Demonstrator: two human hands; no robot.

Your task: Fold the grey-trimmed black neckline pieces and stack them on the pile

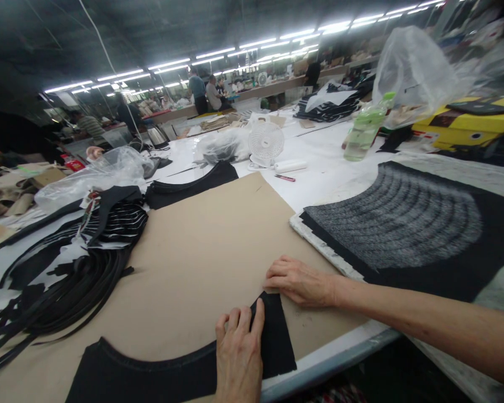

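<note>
A black fabric piece with a deep curved, folded edge lies on a tan board in front of me. My left hand rests on it from above, fingers apart and pressing the cloth near its upper end. At that piece's top corner, my right hand is closed with its fingers together, fingertips down on the corner; its thumb is hidden. To the right lies a stack of black fabric pieces, the top one with rows of greyish, fuzzy texture.
Another curved black piece lies at the board's far edge. On the left is a heap of black strips. Beyond stand a small white fan, a red-handled tool, a green-tinted bottle and a yellow box. People are in the background.
</note>
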